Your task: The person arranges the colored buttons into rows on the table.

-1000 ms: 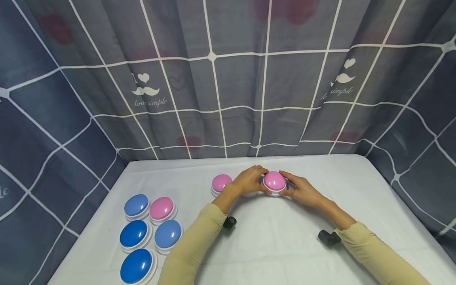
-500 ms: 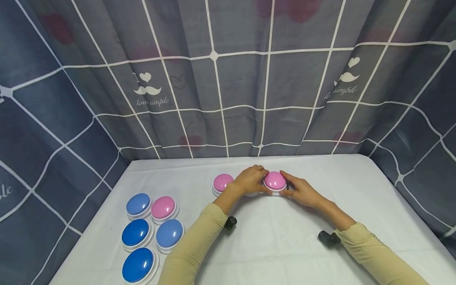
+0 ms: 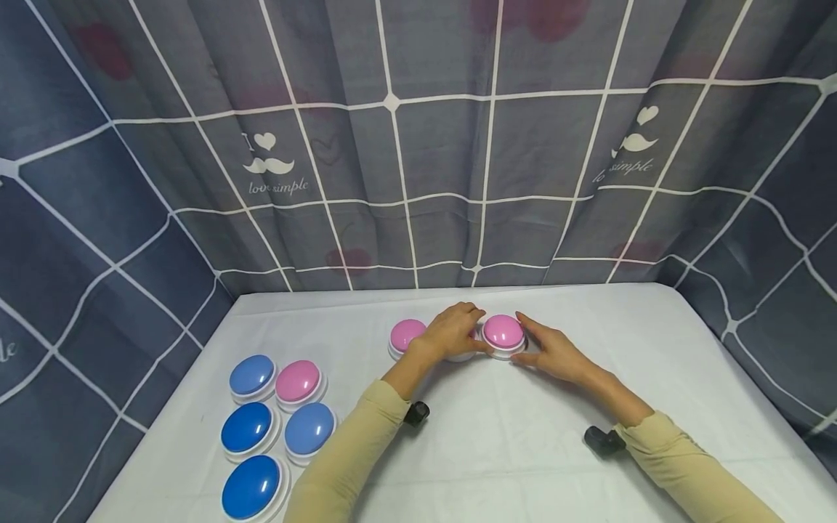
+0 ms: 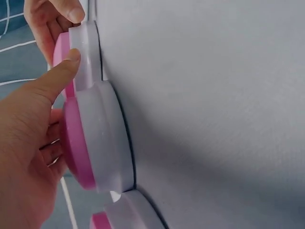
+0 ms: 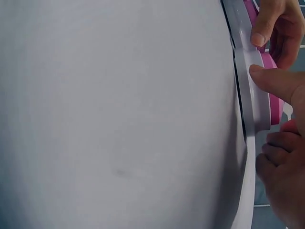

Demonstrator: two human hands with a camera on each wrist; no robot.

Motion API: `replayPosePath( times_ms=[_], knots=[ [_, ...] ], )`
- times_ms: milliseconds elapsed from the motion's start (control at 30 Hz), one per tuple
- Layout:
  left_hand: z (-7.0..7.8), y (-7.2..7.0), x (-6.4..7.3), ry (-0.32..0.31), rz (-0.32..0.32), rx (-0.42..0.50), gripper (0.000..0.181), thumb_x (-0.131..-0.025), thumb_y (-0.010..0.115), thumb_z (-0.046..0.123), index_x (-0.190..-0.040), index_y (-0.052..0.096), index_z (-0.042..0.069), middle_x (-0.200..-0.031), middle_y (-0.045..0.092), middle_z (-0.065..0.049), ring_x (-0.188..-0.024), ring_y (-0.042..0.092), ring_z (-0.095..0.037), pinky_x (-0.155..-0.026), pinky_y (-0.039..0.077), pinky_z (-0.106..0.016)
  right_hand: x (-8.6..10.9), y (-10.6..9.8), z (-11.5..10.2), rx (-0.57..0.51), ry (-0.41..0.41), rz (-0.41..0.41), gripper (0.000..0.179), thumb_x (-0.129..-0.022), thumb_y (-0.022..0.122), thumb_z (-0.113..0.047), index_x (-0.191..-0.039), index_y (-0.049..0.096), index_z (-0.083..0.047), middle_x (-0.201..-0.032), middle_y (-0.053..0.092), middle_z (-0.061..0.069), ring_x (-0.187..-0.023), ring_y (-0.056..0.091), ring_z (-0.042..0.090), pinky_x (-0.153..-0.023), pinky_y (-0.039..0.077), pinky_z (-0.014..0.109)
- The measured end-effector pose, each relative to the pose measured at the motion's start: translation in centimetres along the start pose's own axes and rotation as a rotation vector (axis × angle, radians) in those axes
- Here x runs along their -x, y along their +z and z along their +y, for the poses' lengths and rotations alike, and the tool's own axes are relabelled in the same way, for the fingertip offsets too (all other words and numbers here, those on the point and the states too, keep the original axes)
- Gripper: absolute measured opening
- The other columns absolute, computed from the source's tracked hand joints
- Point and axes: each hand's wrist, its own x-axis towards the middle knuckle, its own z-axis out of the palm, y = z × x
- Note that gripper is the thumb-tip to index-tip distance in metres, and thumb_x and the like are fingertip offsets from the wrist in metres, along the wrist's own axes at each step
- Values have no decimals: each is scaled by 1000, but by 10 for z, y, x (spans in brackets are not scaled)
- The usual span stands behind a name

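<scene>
A round pink push button (image 3: 503, 332) on a white base sits near the table's back edge, between the two hands. My left hand (image 3: 451, 333) is at its left side, index fingertip drawn off the rim and thumb close to the base. On the other side my right hand (image 3: 556, 353) spreads finger and thumb around the button, thumb tip right at the white base (image 5: 259, 98). Beneath my left palm is a second pink button (image 4: 107, 138), mostly hidden in the head view. A third pink button (image 3: 407, 335) stands left of it, partly behind the wrist.
At the left of the white table (image 3: 497, 450) several buttons stand close together: a pink one (image 3: 298, 381), light blue ones (image 3: 252, 373) and dark blue ones (image 3: 251, 487). A grey gridded curtain (image 3: 431, 160) surrounds the table at the back and sides.
My left fingers have loosened and drawn back leftward from the pink button. My right finger and thumb have spread slightly wider. The buttons keep their places.
</scene>
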Motion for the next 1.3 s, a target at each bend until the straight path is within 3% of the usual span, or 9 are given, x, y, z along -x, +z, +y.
replayPosePath(
  times_ms=[267,433,633,800,933,1100,1300],
  knots=[
    [2,-21,11,-17,44,-49,75,-81,79,52,-134,58,4,-128,59,-7,-123,54,-22,-108,39,-32,-2,1,-10,29,-25,96,87,-83,81,-23,-150,33,6,-148,40,30,-135,37,47,-109,30,60],
    [5,-39,34,-22,58,-93,76,-80,79,52,-133,58,3,-127,60,-8,-122,54,-23,-109,38,-34,-1,4,-28,-4,-55,163,83,-83,82,-18,-150,37,0,-149,41,25,-136,39,44,-108,32,59],
    [12,-59,76,-28,114,-77,71,-77,83,49,-125,62,1,-119,62,-8,-111,59,-24,-100,46,-36,2,15,-59,-48,-150,196,82,-82,82,-18,-150,39,-4,-149,44,18,-132,46,40,-105,38,57],
    [12,-73,115,-70,167,-43,68,-73,87,46,-120,64,3,-114,63,-6,-104,60,-22,-92,50,-37,2,28,-91,-96,-209,148,81,-83,82,-22,-150,41,-6,-149,46,15,-133,46,34,-105,39,54],
    [10,-87,149,-138,169,-41,73,-72,87,48,-123,62,2,-116,63,-7,-107,60,-25,-95,49,-39,1,38,-117,-129,-245,94,80,-84,82,-25,-150,41,-7,-150,45,11,-137,42,27,-109,37,50],
    [4,-106,196,-263,103,-32,77,-74,85,48,-129,60,0,-123,62,-12,-115,59,-30,-99,48,-46,0,54,-146,-152,-268,24,79,-85,80,-30,-151,40,-10,-152,44,4,-139,40,21,-111,35,47],
    [-4,-121,252,-398,77,-8,76,-72,86,47,-127,61,1,-125,61,-15,-116,59,-34,-95,49,-52,-3,81,-172,-172,-304,-69,79,-87,77,-34,-152,39,-10,-153,42,2,-139,39,18,-112,34,42]
  ],
)
